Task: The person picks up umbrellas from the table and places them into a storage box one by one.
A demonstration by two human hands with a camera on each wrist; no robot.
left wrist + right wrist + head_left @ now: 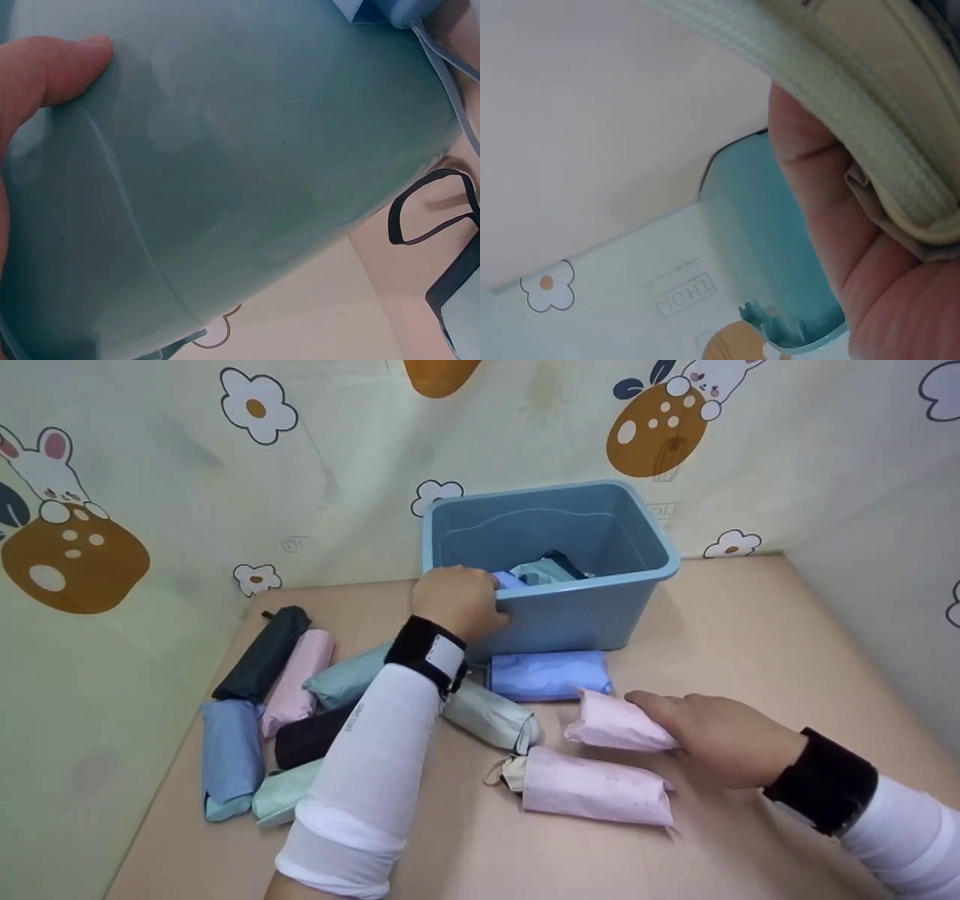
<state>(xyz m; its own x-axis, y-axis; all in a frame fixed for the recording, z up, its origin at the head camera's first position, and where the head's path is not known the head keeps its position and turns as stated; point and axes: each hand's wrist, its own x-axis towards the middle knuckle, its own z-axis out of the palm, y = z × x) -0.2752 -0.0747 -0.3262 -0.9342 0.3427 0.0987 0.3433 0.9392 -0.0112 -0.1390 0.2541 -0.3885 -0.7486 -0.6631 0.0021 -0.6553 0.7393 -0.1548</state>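
Meanwhile, two hands among folded umbrellas

Left hand [459, 600] curls over the near rim of the blue plastic bin [637, 536], thumb pressed on its outer wall; lilac, pale green and dark folded umbrellas [541, 568] lie inside. Right hand [716, 735] rests flat, fingers loosely closed round the end of a small pink sleeved umbrella [616, 724] on the beige table [750, 637]. Wall lettering reads "LIGHT", mirrored, in the right wrist view.
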